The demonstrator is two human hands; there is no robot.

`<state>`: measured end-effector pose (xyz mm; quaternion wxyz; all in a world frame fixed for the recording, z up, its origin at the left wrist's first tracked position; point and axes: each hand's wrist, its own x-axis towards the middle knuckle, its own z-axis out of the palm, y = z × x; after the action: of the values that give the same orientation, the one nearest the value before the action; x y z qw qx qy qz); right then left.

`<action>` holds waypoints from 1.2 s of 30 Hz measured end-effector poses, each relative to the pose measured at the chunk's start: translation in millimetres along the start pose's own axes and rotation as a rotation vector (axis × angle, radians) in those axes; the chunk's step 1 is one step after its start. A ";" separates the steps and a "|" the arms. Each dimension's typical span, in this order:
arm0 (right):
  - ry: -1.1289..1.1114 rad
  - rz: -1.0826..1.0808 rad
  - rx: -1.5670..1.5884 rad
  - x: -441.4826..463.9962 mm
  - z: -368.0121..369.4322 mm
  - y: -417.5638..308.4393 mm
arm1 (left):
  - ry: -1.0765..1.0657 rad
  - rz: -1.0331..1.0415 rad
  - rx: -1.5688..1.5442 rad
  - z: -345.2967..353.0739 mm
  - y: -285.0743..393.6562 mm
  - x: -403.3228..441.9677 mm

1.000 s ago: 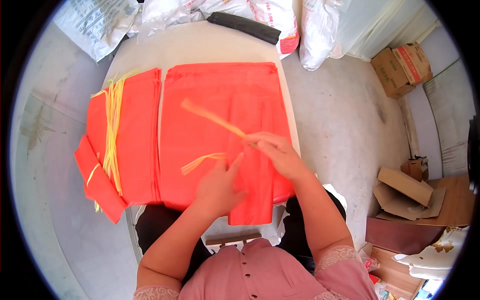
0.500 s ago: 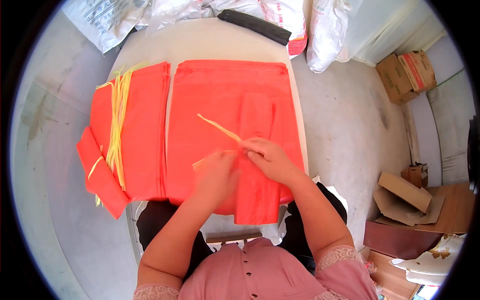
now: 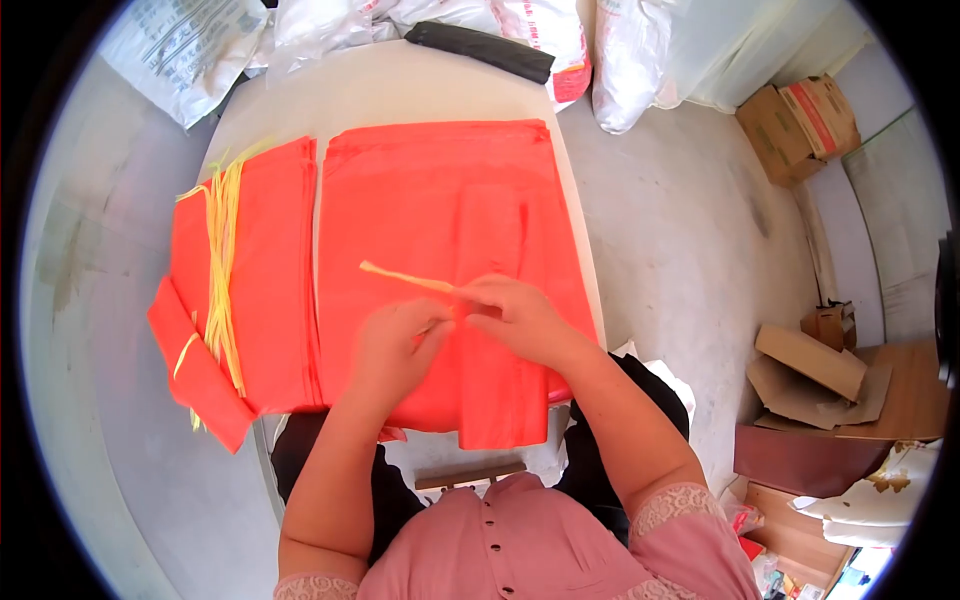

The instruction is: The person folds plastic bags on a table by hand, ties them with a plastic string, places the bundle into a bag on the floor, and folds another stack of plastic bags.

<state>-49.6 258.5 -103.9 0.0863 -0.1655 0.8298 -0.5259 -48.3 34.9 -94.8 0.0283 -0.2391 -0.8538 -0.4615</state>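
Note:
A folded red plastic bundle (image 3: 505, 395) lies lengthwise on a flat stack of red plastic sheets or bags (image 3: 400, 190). Over the bundle's middle, my right hand (image 3: 515, 312) pinches a yellow strip (image 3: 405, 276), whose loose end points left. My left hand (image 3: 395, 345) is closed beside it, fingertips pinched near the strip; its fingers partly hide what they hold. To the left, several loose yellow strips (image 3: 225, 270) lie across a second red stack (image 3: 280, 210). A folded red bundle with a yellow tie (image 3: 200, 365) rests at that stack's lower left corner.
The pale table (image 3: 330, 95) carries both stacks. A black roll (image 3: 480, 52) and white sacks (image 3: 190, 55) line its far end. Cardboard boxes (image 3: 800, 125) stand at right, and an opened carton (image 3: 815, 375) sits on a brown cabinet (image 3: 905, 390).
My left hand has moved up and slightly left, its fingertips now close to my right hand. The strip's loose end has swung lower and left. The whole view has shifted slightly.

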 end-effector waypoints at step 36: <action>0.143 -0.193 -0.385 -4.1 -15.4 1.6 | -0.020 0.002 0.039 34.3 3.2 25.4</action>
<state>-51.0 273.6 -98.9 -0.0569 -0.2198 0.8992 -0.3739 -63.4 73.6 -105.2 0.0248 -0.2439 -0.8626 -0.4425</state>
